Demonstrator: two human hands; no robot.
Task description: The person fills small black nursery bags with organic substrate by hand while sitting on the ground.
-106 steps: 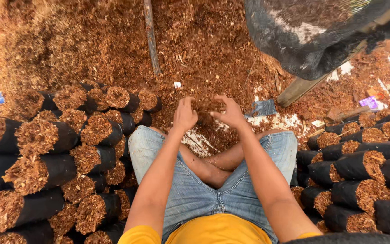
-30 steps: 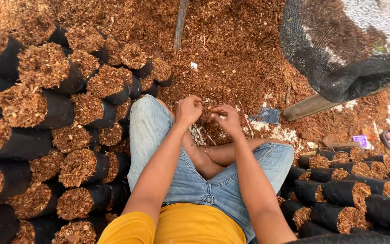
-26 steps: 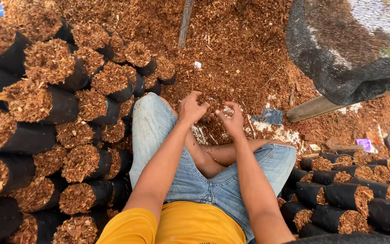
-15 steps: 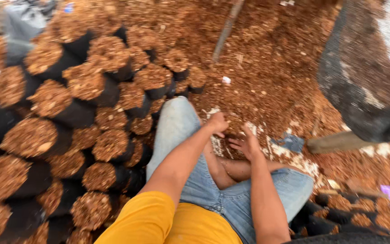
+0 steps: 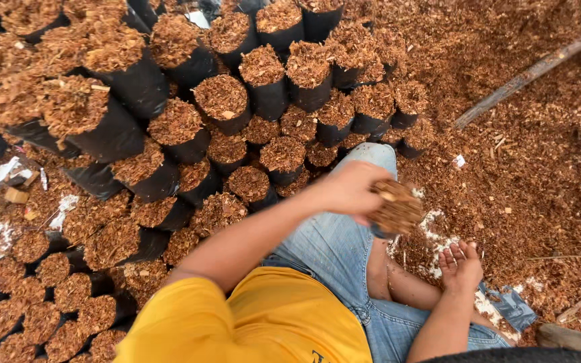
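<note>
Left hand (image 5: 347, 191): was closed around a filled black plastic bag packed with brown wood shavings (image 5: 395, 207), lifted above the denim-clad knee.
Right hand (image 5: 460, 263): lay low by the leg, fingers together and palm up, holding nothing.
Nearby: rows of filled black bags (image 5: 223, 107) stood left of the knee; loose brown shavings (image 5: 546, 168) covered the ground.

Plant nursery work yard, black grow bags (image 5: 263, 84) packed with brown husk, loose husk heap (image 5: 526, 168) beside them
</note>
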